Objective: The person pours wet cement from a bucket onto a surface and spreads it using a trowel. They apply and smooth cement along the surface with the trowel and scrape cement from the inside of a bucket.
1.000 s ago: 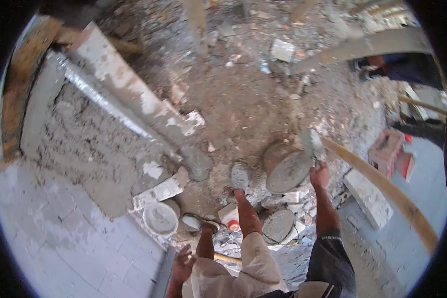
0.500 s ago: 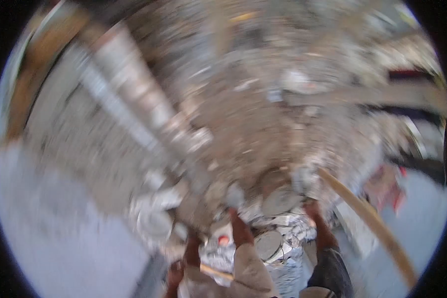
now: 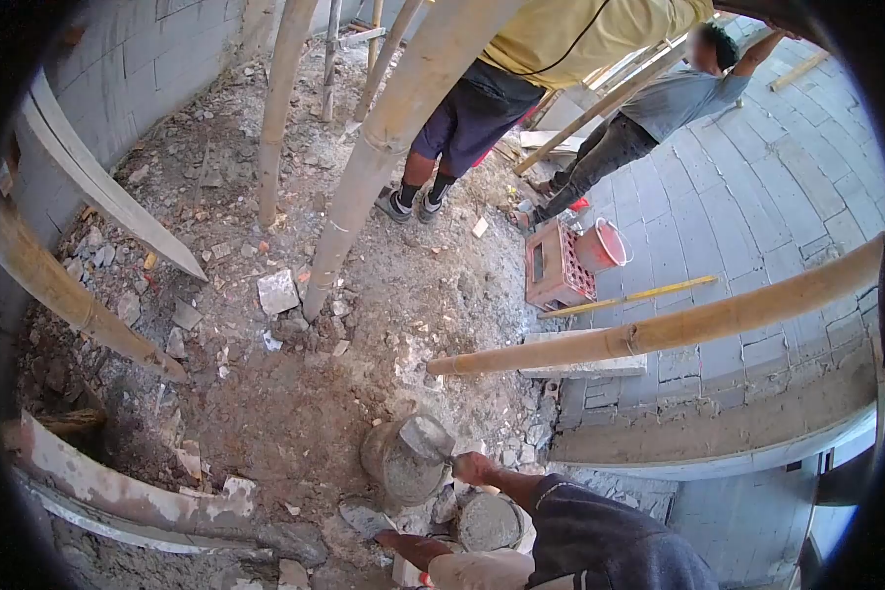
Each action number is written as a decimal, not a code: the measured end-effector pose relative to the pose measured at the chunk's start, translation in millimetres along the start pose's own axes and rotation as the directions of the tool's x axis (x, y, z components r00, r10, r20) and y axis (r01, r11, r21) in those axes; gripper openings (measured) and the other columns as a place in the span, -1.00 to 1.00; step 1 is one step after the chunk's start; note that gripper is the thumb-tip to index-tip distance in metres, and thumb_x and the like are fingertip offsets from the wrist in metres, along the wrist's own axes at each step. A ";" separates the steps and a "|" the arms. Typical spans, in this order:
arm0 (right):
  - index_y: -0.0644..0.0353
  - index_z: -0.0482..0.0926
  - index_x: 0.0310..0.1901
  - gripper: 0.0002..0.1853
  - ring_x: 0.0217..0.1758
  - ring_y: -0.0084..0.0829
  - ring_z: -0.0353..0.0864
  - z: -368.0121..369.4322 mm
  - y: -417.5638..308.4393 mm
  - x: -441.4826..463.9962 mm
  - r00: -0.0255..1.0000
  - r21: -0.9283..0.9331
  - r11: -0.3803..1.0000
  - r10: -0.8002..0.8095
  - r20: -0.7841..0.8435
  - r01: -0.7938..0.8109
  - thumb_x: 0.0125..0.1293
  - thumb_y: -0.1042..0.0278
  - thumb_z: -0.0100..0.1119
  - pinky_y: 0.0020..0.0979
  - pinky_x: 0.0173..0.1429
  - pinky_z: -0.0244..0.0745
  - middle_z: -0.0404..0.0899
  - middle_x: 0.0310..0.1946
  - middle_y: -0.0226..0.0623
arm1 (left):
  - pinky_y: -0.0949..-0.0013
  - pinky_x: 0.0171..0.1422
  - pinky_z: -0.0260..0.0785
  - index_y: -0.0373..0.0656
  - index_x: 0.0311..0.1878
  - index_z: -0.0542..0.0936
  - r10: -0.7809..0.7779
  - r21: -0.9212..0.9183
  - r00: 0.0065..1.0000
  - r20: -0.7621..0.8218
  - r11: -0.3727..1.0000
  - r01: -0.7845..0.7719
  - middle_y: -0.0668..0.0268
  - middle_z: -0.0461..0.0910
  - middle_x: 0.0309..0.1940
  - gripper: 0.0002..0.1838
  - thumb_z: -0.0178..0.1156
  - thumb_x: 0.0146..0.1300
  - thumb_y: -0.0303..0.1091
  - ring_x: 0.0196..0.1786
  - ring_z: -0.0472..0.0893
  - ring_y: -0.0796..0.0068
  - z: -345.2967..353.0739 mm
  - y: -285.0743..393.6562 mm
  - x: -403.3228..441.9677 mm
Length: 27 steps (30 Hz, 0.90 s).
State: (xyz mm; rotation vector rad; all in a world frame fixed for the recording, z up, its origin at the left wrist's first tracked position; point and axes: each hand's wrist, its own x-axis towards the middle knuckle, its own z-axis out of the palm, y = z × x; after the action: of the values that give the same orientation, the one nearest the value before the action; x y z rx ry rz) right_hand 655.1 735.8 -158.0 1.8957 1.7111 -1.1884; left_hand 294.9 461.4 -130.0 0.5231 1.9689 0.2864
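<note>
My right hand (image 3: 474, 468) is closed around the handle of a trowel (image 3: 426, 436). The mortar-smeared blade lies across the top of a round bucket (image 3: 388, 472) of grey mortar. Beside my forearm stands a second round container (image 3: 489, 523), also full of grey mortar. My left hand does not show. One of my legs (image 3: 413, 548), in light shorts, reaches forward to a grey, mortar-coated shoe (image 3: 364, 517) on the dirt just left of the bucket.
Bamboo poles (image 3: 364, 187) slant up from rubble-strewn ground, one (image 3: 659, 332) jutting in from the right. Two people, in a yellow top (image 3: 600, 39) and a grey shirt (image 3: 674, 103), stand farther off. A red crate (image 3: 558, 265) and bucket (image 3: 603, 246) sit beside the block wall (image 3: 737, 206).
My view has swung round from a blurred look, and two people now show. My left hand, low in the earlier frame, has left view. My right hand stays near the bucket.
</note>
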 end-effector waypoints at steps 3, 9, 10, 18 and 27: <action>0.19 0.59 -0.19 -0.59 -0.20 -0.08 0.62 1.0 -9.1 -1.6 1.000 -0.034 0.999 0.008 0.028 -0.007 0.06 0.01 0.20 -0.16 -0.06 0.50 0.65 -0.32 -0.07 | 0.08 0.15 0.39 -0.07 0.16 0.50 0.026 0.017 0.999 -0.018 1.000 -0.026 0.11 0.56 0.08 -0.57 0.09 0.31 -0.08 0.10 0.56 0.16 0.8 4.5 5.4; 0.19 0.63 -0.14 -0.52 -0.03 0.03 0.60 1.3 -40.4 -4.3 0.998 -0.080 0.995 -0.056 0.018 0.057 0.08 -0.07 0.20 -0.12 0.07 0.48 0.63 -0.16 0.06 | 0.06 0.15 0.39 -0.07 0.16 0.50 0.053 0.013 0.997 -0.048 0.999 -0.053 0.12 0.56 0.08 -0.57 0.10 0.30 -0.07 0.10 0.56 0.15 2.0 3.5 7.2; 0.21 0.63 -0.15 -0.49 -0.02 0.05 0.60 20.1 -32.8 5.7 0.999 -0.102 0.994 -0.030 -0.011 0.029 0.07 -0.11 0.19 -0.11 0.07 0.48 0.63 -0.16 0.06 | 0.06 0.15 0.39 -0.06 0.16 0.50 0.064 0.004 0.997 -0.051 0.998 -0.064 0.13 0.56 0.08 -0.57 0.10 0.30 -0.07 0.09 0.56 0.15 2.7 5.7 9.8; 0.28 0.58 -0.05 -0.41 0.01 0.07 0.58 64.6 -140.0 5.7 0.981 -0.353 0.926 -0.074 0.181 0.135 0.20 -0.16 0.01 -0.07 0.14 0.47 0.59 -0.12 0.14 | 0.04 0.14 0.38 -0.06 0.16 0.50 0.111 -0.068 0.989 -0.093 0.991 -0.118 0.14 0.55 0.09 -0.56 0.10 0.29 -0.06 0.08 0.56 0.15 -4.8 -35.6 -1.7; 0.16 0.64 -0.18 -0.55 -0.07 -0.03 0.62 100.9 -225.3 -130.2 0.917 -0.470 0.787 -0.345 0.200 0.399 0.13 -0.07 0.10 -0.09 0.06 0.50 0.62 -0.21 0.08 | 0.02 0.14 0.37 -0.05 0.16 0.50 0.025 -0.185 0.982 -0.188 0.981 -0.061 0.16 0.55 0.10 -0.55 0.11 0.28 -0.05 0.07 0.57 0.15 49.6 -210.8 -34.7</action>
State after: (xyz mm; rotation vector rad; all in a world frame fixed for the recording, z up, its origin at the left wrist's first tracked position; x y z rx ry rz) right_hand 417.6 629.3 -57.3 1.1976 2.1418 -0.8158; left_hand 303.0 258.5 -212.9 0.4277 2.0844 0.5622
